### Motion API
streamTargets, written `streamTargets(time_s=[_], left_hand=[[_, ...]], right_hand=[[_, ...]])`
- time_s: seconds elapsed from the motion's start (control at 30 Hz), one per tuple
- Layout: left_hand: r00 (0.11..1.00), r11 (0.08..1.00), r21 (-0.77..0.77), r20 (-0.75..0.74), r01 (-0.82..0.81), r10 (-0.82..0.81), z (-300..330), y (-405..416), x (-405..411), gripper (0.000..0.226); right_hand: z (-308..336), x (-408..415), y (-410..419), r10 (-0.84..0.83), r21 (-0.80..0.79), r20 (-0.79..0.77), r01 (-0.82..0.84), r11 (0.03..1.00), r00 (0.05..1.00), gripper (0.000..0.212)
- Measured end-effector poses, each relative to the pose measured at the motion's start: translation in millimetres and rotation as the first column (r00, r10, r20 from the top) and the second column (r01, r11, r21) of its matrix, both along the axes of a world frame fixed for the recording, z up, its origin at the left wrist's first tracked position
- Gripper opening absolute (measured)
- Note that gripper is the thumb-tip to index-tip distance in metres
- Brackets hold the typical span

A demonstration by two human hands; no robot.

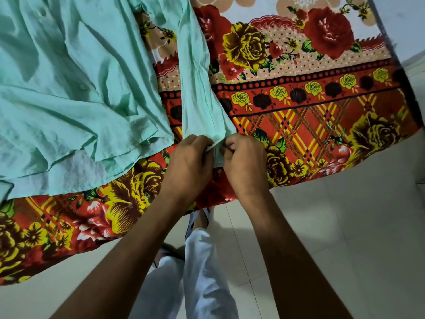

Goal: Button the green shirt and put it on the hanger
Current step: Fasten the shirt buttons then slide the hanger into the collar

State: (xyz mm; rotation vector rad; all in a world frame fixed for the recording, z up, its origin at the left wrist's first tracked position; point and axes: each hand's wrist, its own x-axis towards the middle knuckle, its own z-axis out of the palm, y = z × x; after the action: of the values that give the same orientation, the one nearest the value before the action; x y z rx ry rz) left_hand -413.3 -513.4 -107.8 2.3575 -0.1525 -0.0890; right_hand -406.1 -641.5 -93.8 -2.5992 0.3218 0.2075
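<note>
The green shirt (69, 88) lies crumpled on a floral bedsheet, filling the upper left. One sleeve (197, 88) runs down toward the bed's near edge. At that sleeve's cuff, my left hand (190, 162) and my right hand (243, 162) meet, knuckles up. Each hand pinches the cuff fabric between curled fingers and thumb. The cuff's button is hidden between the fingers. Two buttons (84, 87) show on the shirt's front. No hanger is in view.
The bed is covered by a red and yellow floral sheet (299, 100) that hangs over the near edge. Pale floor tiles (345, 226) lie below and to the right. My legs in light trousers (197, 272) stand against the bed.
</note>
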Motion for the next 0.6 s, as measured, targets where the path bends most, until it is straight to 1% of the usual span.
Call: streamTargets(time_s=[0.03,0.07,0.13,0.17,0.27,0.33,0.47,0.6], left_hand=[[0.999,0.998,-0.048,-0.009,-0.045,0.045,0.4,0.3,0.1,0.009],[0.995,0.99,-0.1,-0.045,-0.096,0.092,-0.1,0.7,0.1,0.014],[0.974,0.961,-0.202,-0.165,-0.19,0.158,-1.2,3.5,1.1,0.022],[0.958,0.94,-0.25,-0.226,-0.23,0.175,-1.6,4.6,2.0,0.026],[0.923,0.879,-0.366,-0.341,-0.305,0.178,-0.3,4.4,4.4,0.032],[0.913,0.863,-0.39,-0.372,-0.319,0.169,-0.1,2.8,4.9,0.034],[0.909,0.869,-0.372,-0.376,-0.326,0.18,-1.2,3.0,3.5,0.03],[0.918,0.886,-0.364,-0.367,-0.287,0.147,1.8,2.6,3.1,0.019]], right_hand=[[-1.0,-0.1,-0.2,0.007,0.004,-0.01,-0.007,1.0,1.0,0.017],[-2.0,-0.1,-0.9,0.01,0.012,-0.021,-0.01,1.0,1.0,0.017],[-3.7,1.1,-2.2,-0.006,0.045,-0.02,0.007,0.999,1.0,0.007],[-3.6,1.4,-3.0,-0.02,0.066,-0.009,0.021,0.998,1.0,0.004],[-2.0,-1.9,-3.0,-0.073,0.149,0.042,0.066,0.987,0.996,0.007],[0.2,-7.0,-0.3,-0.105,0.211,0.086,0.085,0.974,0.991,0.006],[2.0,-15.1,5.2,-0.126,0.292,0.136,0.082,0.953,0.983,0.007],[6.5,-15.4,11.8,-0.089,0.266,0.224,0.027,0.964,0.971,0.009]])
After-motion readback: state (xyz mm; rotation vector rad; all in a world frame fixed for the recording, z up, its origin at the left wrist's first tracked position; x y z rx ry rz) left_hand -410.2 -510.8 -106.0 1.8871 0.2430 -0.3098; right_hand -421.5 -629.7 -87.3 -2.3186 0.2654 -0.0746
